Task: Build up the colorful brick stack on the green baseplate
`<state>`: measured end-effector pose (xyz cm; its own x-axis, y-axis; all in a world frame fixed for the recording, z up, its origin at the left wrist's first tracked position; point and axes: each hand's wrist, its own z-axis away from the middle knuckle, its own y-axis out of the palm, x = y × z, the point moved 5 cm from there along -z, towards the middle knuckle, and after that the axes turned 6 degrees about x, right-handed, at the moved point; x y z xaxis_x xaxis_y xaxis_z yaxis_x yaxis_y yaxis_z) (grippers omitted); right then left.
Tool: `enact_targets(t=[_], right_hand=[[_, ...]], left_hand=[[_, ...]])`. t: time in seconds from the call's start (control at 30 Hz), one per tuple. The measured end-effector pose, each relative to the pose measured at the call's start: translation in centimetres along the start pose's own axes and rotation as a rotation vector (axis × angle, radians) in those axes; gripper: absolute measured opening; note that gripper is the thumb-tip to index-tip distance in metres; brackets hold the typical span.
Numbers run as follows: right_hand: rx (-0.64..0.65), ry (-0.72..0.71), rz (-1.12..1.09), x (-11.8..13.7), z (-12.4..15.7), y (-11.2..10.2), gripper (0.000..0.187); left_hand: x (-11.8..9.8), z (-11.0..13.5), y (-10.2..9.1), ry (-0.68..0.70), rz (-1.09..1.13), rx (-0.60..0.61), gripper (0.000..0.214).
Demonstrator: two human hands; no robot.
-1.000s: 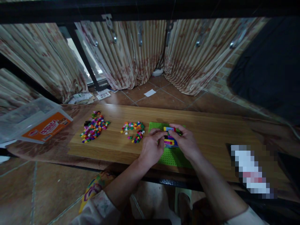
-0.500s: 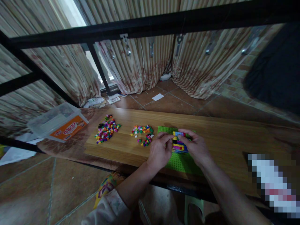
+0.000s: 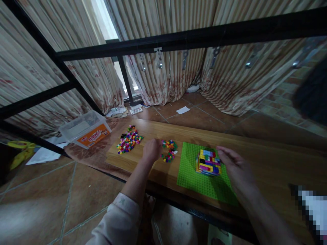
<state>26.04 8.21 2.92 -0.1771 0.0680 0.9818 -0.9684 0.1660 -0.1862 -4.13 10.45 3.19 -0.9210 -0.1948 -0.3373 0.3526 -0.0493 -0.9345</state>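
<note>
My left hand [image 3: 152,150] is over the wooden board, its curled fingertips at the left edge of a small ring of loose toy bricks [image 3: 169,157]. What those fingers pinch, if anything, is hidden. On a green studded baseplate [image 3: 187,170] stands a block built of multicoloured toy bricks [image 3: 208,163], with yellow, blue, purple, red and black pieces on top. My right hand [image 3: 235,163] hovers just right of that block, apart from it, fingers stretched out and loosely parted, with nothing visible in them. A larger heap of loose bricks [image 3: 129,140] lies farther left.
A clear plastic box with an orange label [image 3: 93,135] rests on the brown cloth at the board's left end. Black metal rails [image 3: 163,46] cross in front of striped curtains [image 3: 184,20]. Paper [image 3: 183,110] lies on the tiled floor beyond the board.
My left hand has left the brick block and moved left to the small ring of bricks. My right hand has drawn back to the block's right side, uncovering it. The view has shifted left.
</note>
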Motion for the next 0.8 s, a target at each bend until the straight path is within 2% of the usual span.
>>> enact_targets(t=[0.37,0.53,0.6,0.67,0.8], right_hand=[[-0.003,-0.030,0.005,-0.3,-0.1,-0.1,0.037],[-0.009,-0.079,0.016,0.3,0.3,-0.1,0.039],[-0.001,-0.125,0.027,0.7,0.6,-0.1,0.036],[0.016,-0.221,0.059,1.4,1.0,0.2,0.032],[0.097,-0.512,0.203,3.5,2.3,1.3,0.021]], left_hand=[[-1.3,-0.1,1.6,0.009,-0.106,0.023,0.019],[-2.0,0.4,0.7,-0.015,-0.062,-0.028,0.022],[-2.6,0.9,0.0,-0.001,0.087,-0.062,0.019],[-3.5,1.7,0.0,0.030,0.385,-0.022,0.016],[-6.3,3.9,1.7,0.060,1.181,0.274,0.017]])
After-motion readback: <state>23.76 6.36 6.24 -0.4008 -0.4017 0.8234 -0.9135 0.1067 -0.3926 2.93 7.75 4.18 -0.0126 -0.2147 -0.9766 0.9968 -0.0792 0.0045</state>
